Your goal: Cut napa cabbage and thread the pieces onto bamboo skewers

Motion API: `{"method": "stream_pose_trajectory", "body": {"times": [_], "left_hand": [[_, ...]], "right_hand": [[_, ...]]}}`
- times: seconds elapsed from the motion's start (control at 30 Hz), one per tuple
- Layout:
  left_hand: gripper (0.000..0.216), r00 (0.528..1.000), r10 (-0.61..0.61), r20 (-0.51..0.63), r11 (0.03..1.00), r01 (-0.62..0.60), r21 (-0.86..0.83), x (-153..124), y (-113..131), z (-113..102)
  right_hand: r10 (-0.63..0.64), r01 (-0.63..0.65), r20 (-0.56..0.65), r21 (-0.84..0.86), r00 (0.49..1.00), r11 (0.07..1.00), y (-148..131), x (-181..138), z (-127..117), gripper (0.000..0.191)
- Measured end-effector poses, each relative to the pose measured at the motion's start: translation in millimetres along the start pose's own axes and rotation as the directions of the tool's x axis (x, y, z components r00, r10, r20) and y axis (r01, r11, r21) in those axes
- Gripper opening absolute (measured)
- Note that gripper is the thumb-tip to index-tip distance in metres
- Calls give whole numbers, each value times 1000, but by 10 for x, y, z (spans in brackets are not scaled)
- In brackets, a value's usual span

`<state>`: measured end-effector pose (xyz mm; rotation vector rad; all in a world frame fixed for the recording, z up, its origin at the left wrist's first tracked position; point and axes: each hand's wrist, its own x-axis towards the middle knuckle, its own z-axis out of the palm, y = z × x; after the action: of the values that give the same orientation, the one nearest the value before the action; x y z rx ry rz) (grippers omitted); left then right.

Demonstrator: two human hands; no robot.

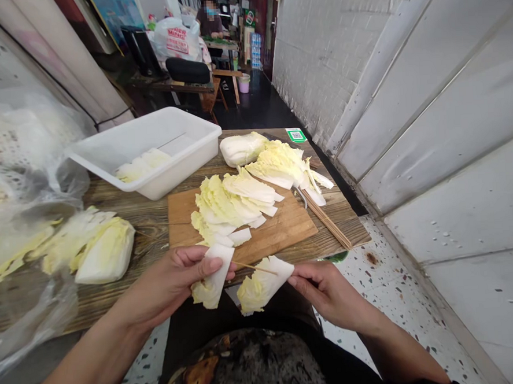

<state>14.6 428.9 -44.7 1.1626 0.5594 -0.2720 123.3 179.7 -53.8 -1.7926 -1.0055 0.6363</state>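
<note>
My left hand [194, 276] pinches a piece of napa cabbage leaf [214, 284] between thumb and fingers. A thin bamboo skewer [246, 266] runs from this leaf to a second napa cabbage leaf [266, 281], where its end lies against or in the white rib. My right hand [325, 289] grips that second leaf at its right edge, fingers closed. Both leaves are above my lap, in front of the table edge. Just beyond my hands, several cut cabbage leaves [235, 200] lie overlapped on a wooden cutting board [280, 231].
A white plastic tub [180, 162] holds skewered leaves at the back left. Cabbage pieces [107, 250] and clear plastic bags [23, 142] lie left. A bundle of skewers [328, 219] juts over the right edge, near more cabbage [276, 162]. A person [210, 24] sits far back.
</note>
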Motion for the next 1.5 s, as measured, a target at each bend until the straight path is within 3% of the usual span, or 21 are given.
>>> {"method": "stream_pose_trajectory", "body": {"times": [0.5, 0.9, 1.5], "left_hand": [[28, 985, 174, 21, 951, -173, 256, 80, -101, -34], [28, 974, 75, 215, 994, -90, 63, 93, -155, -73], [24, 976, 62, 207, 996, -48, -72, 103, -196, -54]], "right_hand": [[35, -27, 67, -119, 997, 993, -56, -100, -112, 33], [-6, 16, 104, -100, 995, 995, -128, -141, -136, 27], [5, 3, 75, -116, 997, 993, -82, -171, -143, 28]]}}
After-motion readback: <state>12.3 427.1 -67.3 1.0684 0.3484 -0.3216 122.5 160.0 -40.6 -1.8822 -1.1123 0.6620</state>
